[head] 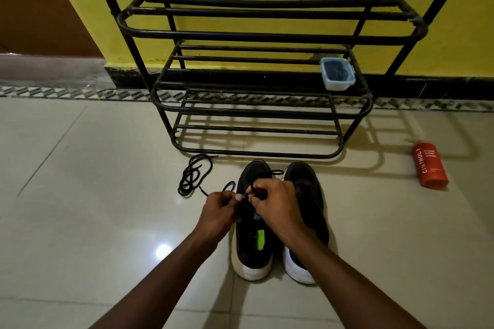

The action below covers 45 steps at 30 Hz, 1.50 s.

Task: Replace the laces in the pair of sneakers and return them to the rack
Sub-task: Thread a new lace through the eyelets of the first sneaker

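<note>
Floor: left sneaker (pixel 248 256) and right sneaker (pixel 311 187) side by side, toes near the rack (pixel 256 154) front rail.
Above the left sneaker: left hand (pixel 217 211) and right hand (pixel 276 203) pinching a lace (pixel 275 171).
Left: loose lace (pixel 192 176), coiled.
Right: bottle (pixel 430 168), well apart.
Middle shelf: box (pixel 338 73) at the right end.
Open tiles on both sides.
</note>
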Tool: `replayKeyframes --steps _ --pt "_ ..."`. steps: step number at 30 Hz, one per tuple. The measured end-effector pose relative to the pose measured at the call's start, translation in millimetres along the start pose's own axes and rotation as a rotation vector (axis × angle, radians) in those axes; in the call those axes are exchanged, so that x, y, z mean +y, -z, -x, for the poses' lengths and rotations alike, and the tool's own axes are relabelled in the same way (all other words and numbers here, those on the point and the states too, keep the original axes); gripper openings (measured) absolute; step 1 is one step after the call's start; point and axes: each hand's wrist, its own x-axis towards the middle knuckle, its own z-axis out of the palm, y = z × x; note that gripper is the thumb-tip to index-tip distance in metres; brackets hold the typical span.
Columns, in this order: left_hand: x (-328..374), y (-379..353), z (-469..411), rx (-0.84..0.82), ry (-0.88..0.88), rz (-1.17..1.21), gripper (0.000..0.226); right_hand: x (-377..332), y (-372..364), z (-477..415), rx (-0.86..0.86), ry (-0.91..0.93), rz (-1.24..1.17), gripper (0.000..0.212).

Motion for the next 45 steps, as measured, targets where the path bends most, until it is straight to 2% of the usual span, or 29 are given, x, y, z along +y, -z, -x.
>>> replayKeyframes --steps 6,11,14,16,19,23,26,29,31,32,33,34,36,37,39,40,41,42,45 --pt "7.1 -1.9 -5.0 -0.019 0.047 0.012 0.019 4.0 -5.1 5.9 0.09 -0.054 -0.022 0.014" --pt "12.1 -3.9 -7.2 -0.012 0.091 0.055 0.012 3.2 -6.5 7.9 0.089 -0.093 -0.03 0.016" --pt "12.6 -3.5 -7.7 -0.025 0.127 0.075 0.008 2.8 -7.2 9.7 0.082 -0.094 -0.044 0.028" --pt "11.4 -2.1 -8.3 -0.033 0.134 0.07 0.006 3.2 -8.1 11.1 0.093 -0.088 -0.053 0.026" --pt "11.5 -0.1 -9.4 -0.059 0.113 0.03 0.007 4.3 -8.1 12.0 0.1 -0.078 -0.072 0.021" --pt "14.2 4.3 -13.9 -0.099 0.129 -0.037 0.011 3.2 -7.3 16.4 0.118 -0.123 -0.118 0.031" --pt "16.5 6.1 -13.8 0.004 0.07 -0.053 0.02 2.6 -14.5 35.7 0.23 -0.147 -0.125 0.029" --pt "23.3 8.0 -17.2 0.141 0.041 0.25 0.021 7.2 -24.5 54.6 0.286 -0.123 -0.062 0.027" --pt "28.7 11.3 -20.3 0.13 0.006 0.456 0.022 9.6 -29.2 58.3 0.297 -0.098 -0.016 0.028" --pt "30.7 12.7 -20.9 0.119 -0.027 0.483 0.021 9.2 -30.7 58.5 0.3 -0.095 -0.017 0.029" --pt "32.0 14.6 -21.5 0.114 -0.087 0.437 0.018 8.0 -31.9 58.1 0.308 -0.093 -0.024 0.03" --pt "31.9 19.0 -22.4 0.114 -0.195 0.264 0.016 6.6 -33.4 57.7 0.322 -0.089 -0.029 0.031" --pt "30.6 29.5 -23.2 0.057 -0.476 -0.319 0.017 4.7 -35.5 57.6 0.358 -0.08 -0.026 0.033" --pt "29.3 34.3 -25.6 -0.011 -0.562 -0.588 0.019 4.2 -35.4 56.2 0.377 -0.078 -0.024 0.034" --pt "28.4 44.1 -28.7 -0.147 -0.524 -0.965 0.019 3.2 -34.8 52.2 0.401 -0.085 -0.027 0.035" --pt "29.8 46.1 -27.9 -0.197 -0.458 -1.045 0.02 2.2 -34.6 50.4 0.409 -0.091 -0.029 0.035" --pt "31.1 46.9 -25.9 -0.237 -0.403 -0.996 0.02 0.9 -34.2 49.7 0.418 -0.096 -0.033 0.034" --pt "33.6 46.6 -22.2 -0.257 -0.358 -0.785 0.019 -0.6 -33.9 49.6 0.423 -0.098 -0.037 0.034" --pt "44.9 44.9 -17.2 -0.216 -0.259 0.033 0.032 -3.0 -33.9 51.7 0.412 -0.097 -0.029 0.034"
